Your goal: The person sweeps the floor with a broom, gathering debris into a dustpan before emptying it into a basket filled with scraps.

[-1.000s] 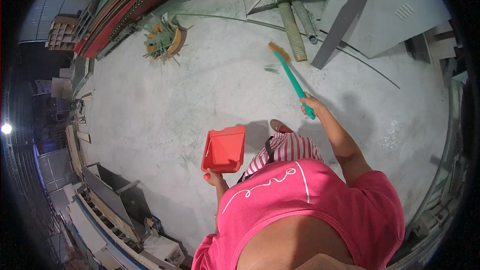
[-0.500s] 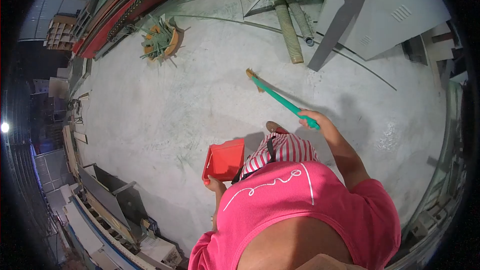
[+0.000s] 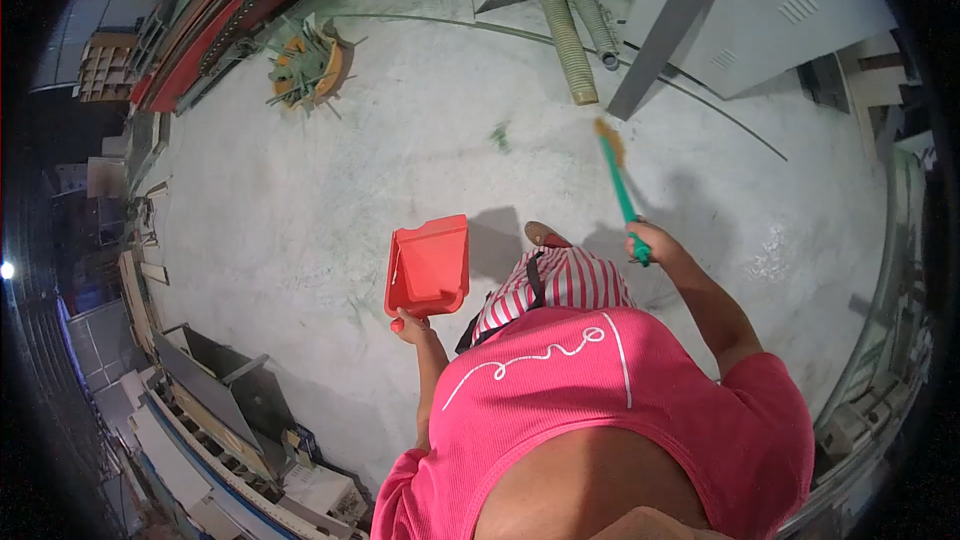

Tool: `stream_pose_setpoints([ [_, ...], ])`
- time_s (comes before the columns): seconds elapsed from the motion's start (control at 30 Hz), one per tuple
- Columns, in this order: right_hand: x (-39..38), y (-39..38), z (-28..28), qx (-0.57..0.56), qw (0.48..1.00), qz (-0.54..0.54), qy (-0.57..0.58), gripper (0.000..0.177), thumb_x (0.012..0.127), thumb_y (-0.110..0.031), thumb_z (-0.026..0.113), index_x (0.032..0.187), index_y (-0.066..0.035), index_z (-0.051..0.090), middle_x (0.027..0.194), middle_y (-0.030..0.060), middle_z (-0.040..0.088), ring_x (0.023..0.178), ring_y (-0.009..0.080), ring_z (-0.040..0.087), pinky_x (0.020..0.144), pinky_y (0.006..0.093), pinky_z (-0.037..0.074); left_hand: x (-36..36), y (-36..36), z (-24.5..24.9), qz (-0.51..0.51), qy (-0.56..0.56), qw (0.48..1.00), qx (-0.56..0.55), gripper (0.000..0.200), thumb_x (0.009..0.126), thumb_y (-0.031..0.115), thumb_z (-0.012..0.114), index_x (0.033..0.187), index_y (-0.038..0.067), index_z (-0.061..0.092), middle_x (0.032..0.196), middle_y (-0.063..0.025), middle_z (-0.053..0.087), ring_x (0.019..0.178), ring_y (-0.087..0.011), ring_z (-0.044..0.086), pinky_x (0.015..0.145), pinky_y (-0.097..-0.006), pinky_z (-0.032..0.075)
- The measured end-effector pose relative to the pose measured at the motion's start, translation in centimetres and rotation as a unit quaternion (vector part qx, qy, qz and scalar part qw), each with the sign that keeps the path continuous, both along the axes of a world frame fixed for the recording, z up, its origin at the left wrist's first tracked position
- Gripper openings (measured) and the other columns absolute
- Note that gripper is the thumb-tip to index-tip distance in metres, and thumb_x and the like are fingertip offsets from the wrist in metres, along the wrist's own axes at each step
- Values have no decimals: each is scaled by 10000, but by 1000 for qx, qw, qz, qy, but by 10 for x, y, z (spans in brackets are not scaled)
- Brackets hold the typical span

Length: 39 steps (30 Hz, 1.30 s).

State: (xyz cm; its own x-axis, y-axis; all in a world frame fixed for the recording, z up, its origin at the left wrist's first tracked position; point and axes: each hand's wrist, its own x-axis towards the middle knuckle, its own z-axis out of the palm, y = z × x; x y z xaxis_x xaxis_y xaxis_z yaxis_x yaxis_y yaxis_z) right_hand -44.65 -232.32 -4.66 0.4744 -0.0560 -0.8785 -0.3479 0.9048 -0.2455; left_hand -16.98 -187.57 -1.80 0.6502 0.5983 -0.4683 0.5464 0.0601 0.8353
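Observation:
My right hand (image 3: 653, 241) is closed around the green handle of a hand broom (image 3: 618, 180). Its tan bristles point away from me, close to the end of a grey panel leaning on the cabinet. My left hand (image 3: 411, 327) grips the short handle of a red dustpan (image 3: 430, 265) in front of my left side, its open edge facing away from me. I cannot make out any debris in the pan. A small patch of green dust (image 3: 500, 136) lies on the concrete floor (image 3: 300, 190), left of the bristles.
An orange tub (image 3: 330, 71) full of greenish strips stands at the far left. Ribbed hoses (image 3: 566, 45), a grey panel (image 3: 672, 35) and a vented metal cabinet (image 3: 765, 15) are at the far right. A long thin strip (image 3: 725, 118) lies on the floor. Boards and frames (image 3: 215, 385) line the left side.
The broom has swung to the right and away from the spot where the green dust now shows. My left hand has moved the dustpan forward and slightly left.

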Motion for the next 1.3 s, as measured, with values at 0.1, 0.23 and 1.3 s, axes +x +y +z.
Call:
stream_pose_setpoints([
  [0.1,38,19,43,-33,981,111,-154,111,772,-167,488,771,-98,401,557,27,421,473,92,420,393,237,357,-9,12,-14,2,-4,1000,18,360,731,286,586,973,94,402,918,-68,510,751,-243,518,520,-366,438],
  [0.23,108,43,56,-10,964,171,-205,185,789,-247,455,737,-75,409,542,6,433,444,82,415,375,204,315,-28,23,-17,-24,-102,994,-27,286,742,135,574,937,-22,438,883,-118,532,715,-235,556,597,-347,497],
  [1.3,323,50,81,265,942,207,12,212,796,-224,455,921,-72,377,544,-18,398,367,63,354,315,169,280,-135,77,-11,209,-20,969,131,241,761,98,531,949,-33,457,911,-129,534,755,-218,542,675,-339,457],
])
